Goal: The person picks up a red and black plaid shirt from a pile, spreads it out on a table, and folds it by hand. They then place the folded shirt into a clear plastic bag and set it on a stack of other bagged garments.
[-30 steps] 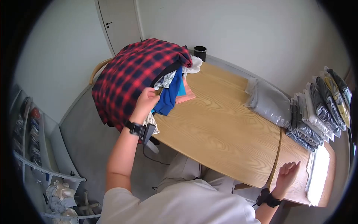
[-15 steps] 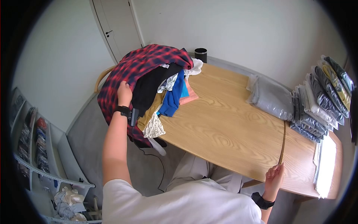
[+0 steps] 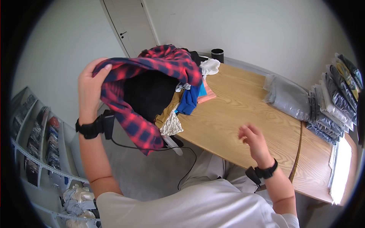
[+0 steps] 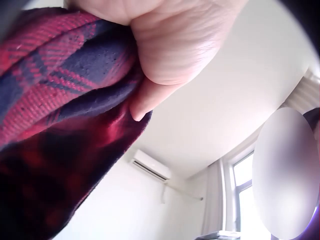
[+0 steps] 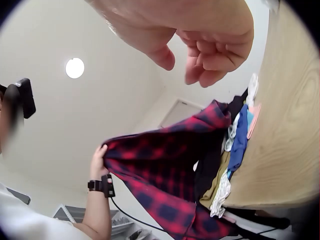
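Observation:
A red and navy plaid garment [image 3: 167, 60] spreads over a heap of clothes at the table's left end. My left hand [image 3: 91, 81] grips its near edge and holds it up, thumb over the cloth. The left wrist view shows the thumb against the folded plaid cloth [image 4: 55, 75]. Beneath the lifted edge lie a black garment [image 3: 148, 93], a mustard one [image 3: 169, 110], a blue one [image 3: 189, 100] and a white patterned cloth [image 3: 172, 125]. My right hand [image 3: 256, 144] hangs over the table's front edge, fingers loosely bent, holding nothing.
The wooden table [image 3: 235, 102] carries a bagged grey garment [image 3: 287, 97] and a stack of bagged clothes [image 3: 332, 102] on the right. Shelves [image 3: 45, 159] stand at the left. A black cable [image 3: 194, 161] trails from the left wrist. A dark bin [image 3: 217, 55] is behind the table.
My left hand has moved left and up, raising the plaid edge and baring more of the black garment. My right hand has left the table's right seam and moved left and up.

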